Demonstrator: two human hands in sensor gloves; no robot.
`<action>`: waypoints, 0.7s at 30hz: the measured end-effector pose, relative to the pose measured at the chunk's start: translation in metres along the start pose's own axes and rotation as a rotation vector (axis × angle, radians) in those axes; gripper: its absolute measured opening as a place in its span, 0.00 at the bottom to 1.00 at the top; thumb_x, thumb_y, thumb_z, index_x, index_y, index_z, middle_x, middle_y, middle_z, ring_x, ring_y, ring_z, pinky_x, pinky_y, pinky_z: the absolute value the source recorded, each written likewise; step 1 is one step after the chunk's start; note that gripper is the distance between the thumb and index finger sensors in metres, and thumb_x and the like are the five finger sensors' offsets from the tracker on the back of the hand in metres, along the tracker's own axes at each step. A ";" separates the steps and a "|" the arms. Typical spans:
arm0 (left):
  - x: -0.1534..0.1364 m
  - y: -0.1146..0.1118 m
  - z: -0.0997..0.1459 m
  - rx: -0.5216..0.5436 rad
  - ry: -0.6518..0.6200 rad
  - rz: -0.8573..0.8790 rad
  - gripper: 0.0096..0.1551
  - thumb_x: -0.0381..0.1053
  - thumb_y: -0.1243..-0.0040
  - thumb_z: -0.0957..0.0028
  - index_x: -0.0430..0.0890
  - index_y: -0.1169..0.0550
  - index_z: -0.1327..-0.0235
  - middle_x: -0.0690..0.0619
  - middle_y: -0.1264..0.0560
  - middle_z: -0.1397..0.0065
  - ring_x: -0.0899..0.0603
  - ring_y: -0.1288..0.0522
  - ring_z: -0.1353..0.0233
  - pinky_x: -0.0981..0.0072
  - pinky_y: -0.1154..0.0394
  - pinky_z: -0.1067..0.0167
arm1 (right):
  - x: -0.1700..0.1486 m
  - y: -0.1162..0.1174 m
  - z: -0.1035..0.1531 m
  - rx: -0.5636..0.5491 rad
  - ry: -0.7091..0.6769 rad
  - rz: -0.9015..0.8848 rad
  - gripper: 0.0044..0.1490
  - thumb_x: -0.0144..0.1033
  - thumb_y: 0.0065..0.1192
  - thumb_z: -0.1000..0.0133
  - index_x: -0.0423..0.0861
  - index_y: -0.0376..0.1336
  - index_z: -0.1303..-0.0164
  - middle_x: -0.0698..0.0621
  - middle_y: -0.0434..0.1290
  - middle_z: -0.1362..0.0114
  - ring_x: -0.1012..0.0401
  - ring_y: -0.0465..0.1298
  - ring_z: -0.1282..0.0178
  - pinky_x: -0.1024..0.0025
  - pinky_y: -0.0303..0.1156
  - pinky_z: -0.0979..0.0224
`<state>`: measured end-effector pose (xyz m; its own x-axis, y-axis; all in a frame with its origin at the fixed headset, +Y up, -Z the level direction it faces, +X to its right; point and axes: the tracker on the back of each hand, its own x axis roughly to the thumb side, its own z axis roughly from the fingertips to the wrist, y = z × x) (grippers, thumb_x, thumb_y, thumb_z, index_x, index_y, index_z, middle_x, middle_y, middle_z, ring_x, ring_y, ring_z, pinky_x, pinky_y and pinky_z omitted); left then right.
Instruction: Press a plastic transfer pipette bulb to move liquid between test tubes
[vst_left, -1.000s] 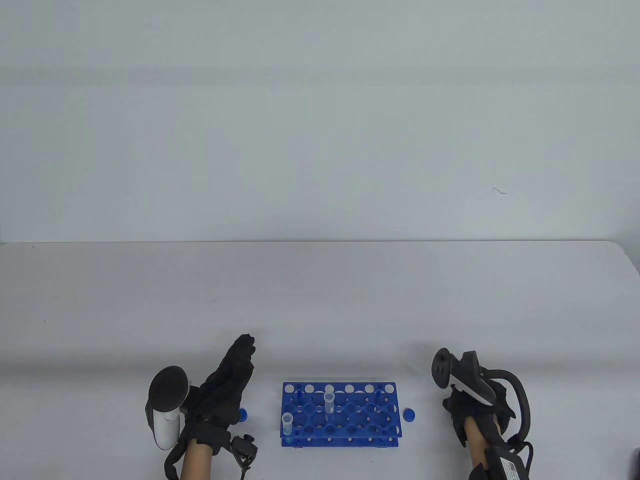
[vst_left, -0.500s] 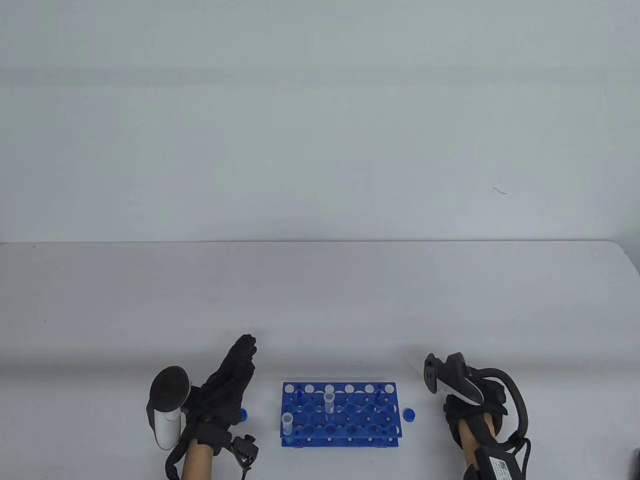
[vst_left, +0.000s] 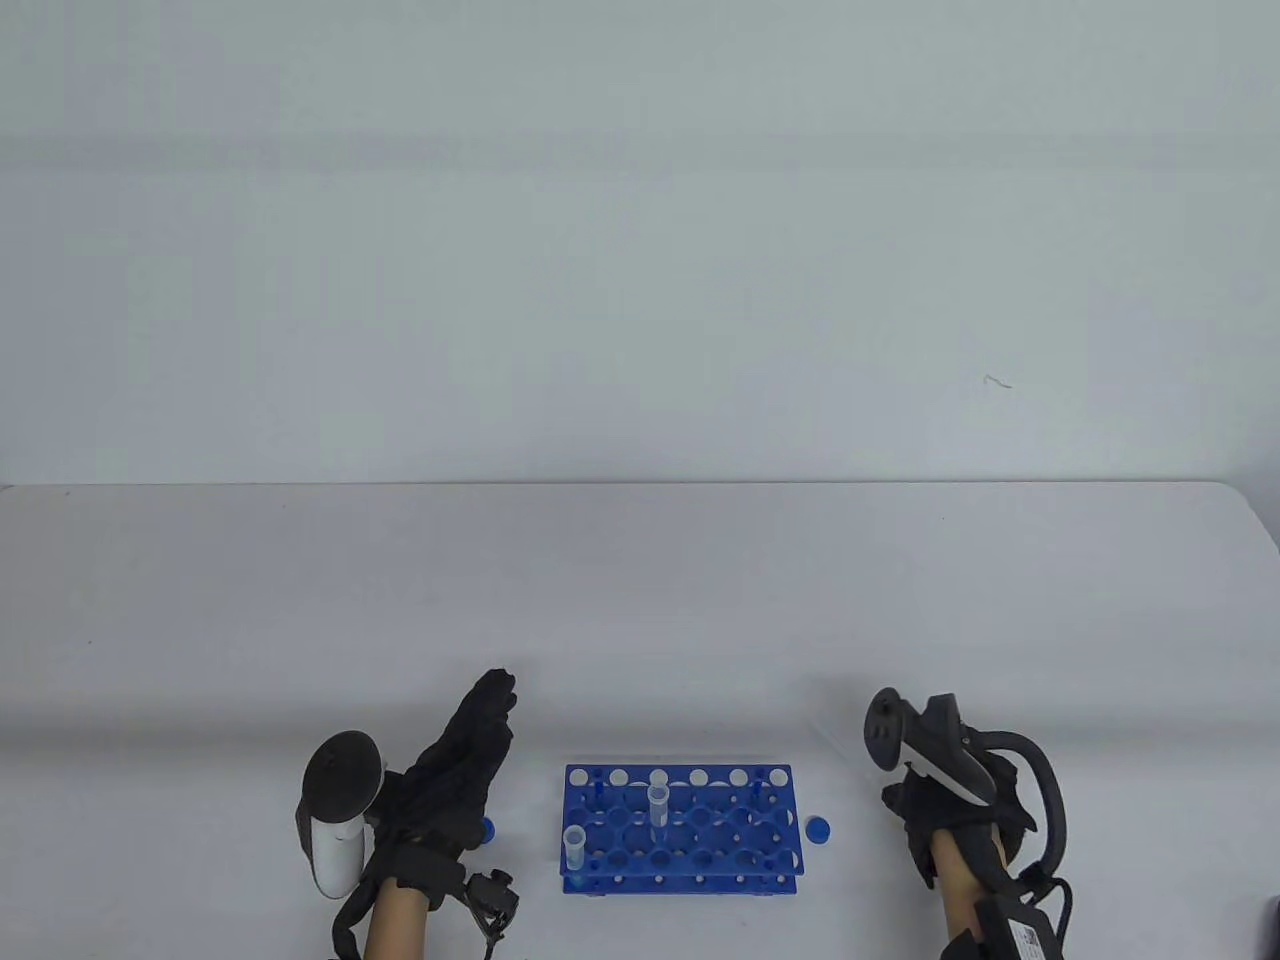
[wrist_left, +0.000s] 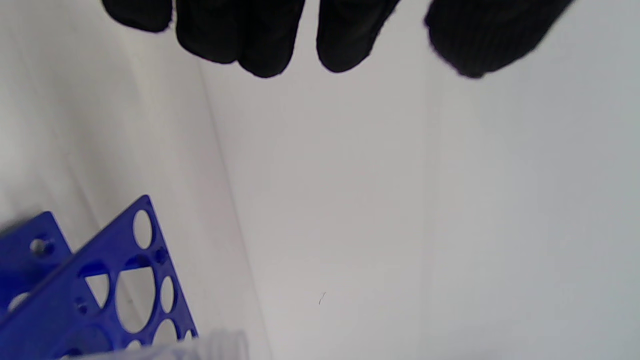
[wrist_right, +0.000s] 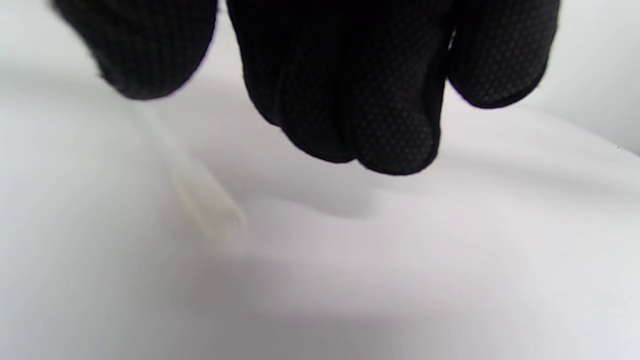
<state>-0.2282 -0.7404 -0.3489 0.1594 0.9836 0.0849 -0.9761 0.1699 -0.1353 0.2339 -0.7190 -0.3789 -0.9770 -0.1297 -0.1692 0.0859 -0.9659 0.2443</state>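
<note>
A blue test tube rack (vst_left: 700, 835) stands at the table's near middle. Two clear open tubes stand in it, one near the middle (vst_left: 658, 803) and one at the front left corner (vst_left: 574, 847). A clear plastic pipette (wrist_right: 200, 192) lies on the table, faint in the table view (vst_left: 828, 728), right of the rack. My right hand (wrist_right: 220, 115) hovers just above it with thumb and fingers apart and holds nothing; in the table view the right hand (vst_left: 915, 800) is mostly hidden under its tracker. My left hand (vst_left: 488, 705) is flat and open left of the rack, empty.
One blue cap (vst_left: 819, 828) lies right of the rack and another (vst_left: 487, 829) lies left of it, partly under my left hand. The rack's corner (wrist_left: 125, 280) shows in the left wrist view. The white table (vst_left: 640, 600) stretches far behind.
My right hand shifted slightly left, then back right and a little farther from me, staying over the pipette. My left hand barely moved. Rack, tubes and caps are unchanged.
</note>
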 end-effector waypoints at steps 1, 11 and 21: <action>0.000 0.000 0.000 -0.003 0.000 -0.001 0.49 0.73 0.54 0.49 0.56 0.44 0.13 0.40 0.46 0.10 0.32 0.48 0.15 0.31 0.49 0.21 | -0.005 -0.009 0.005 -0.032 -0.012 -0.084 0.37 0.53 0.66 0.59 0.46 0.70 0.43 0.51 0.83 0.46 0.56 0.83 0.49 0.46 0.72 0.35; 0.001 -0.001 0.000 0.021 -0.008 -0.031 0.49 0.73 0.54 0.48 0.56 0.43 0.14 0.40 0.45 0.10 0.32 0.47 0.15 0.31 0.48 0.22 | -0.016 -0.035 0.061 -0.253 -0.291 -0.733 0.47 0.55 0.65 0.56 0.41 0.63 0.30 0.43 0.76 0.31 0.48 0.79 0.37 0.43 0.69 0.32; 0.002 0.002 0.002 0.039 0.002 -0.098 0.48 0.72 0.53 0.49 0.56 0.43 0.14 0.40 0.44 0.10 0.32 0.46 0.15 0.31 0.48 0.22 | -0.017 -0.020 0.056 -0.286 -0.434 -1.171 0.55 0.57 0.63 0.55 0.42 0.52 0.22 0.40 0.63 0.19 0.41 0.66 0.21 0.40 0.63 0.27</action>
<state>-0.2298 -0.7382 -0.3472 0.2543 0.9625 0.0941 -0.9610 0.2624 -0.0876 0.2376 -0.6851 -0.3273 -0.4765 0.8575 0.1940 -0.8783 -0.4742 -0.0612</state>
